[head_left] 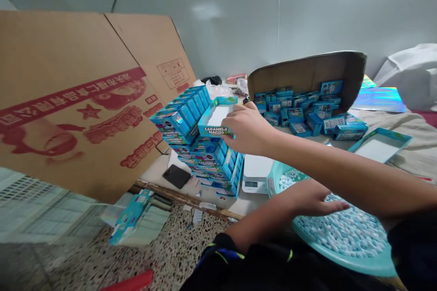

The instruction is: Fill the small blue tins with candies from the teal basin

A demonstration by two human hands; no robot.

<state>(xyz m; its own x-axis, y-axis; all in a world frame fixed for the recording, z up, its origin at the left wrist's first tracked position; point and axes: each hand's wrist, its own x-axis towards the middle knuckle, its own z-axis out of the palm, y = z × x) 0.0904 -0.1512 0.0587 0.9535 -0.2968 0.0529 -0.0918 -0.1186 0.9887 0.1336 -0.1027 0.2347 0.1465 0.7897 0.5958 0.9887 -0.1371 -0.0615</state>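
My right hand reaches across to the left and pinches the right edge of a shallow blue display tray printed "CARAMELO MACIZO". The tray, with a white bottom, sits on top of a stack of blue candy boxes, beside a taller row of the same boxes. Beneath the right forearm, my left hand is stretched out with nothing in it. It is over a turquoise basin of small blue and white candies; whether it touches them I cannot tell.
A white digital scale stands between stack and basin. A black phone lies near the table edge. At left leans a large printed carton. Behind is an open carton of blue boxes; another tray lies right.
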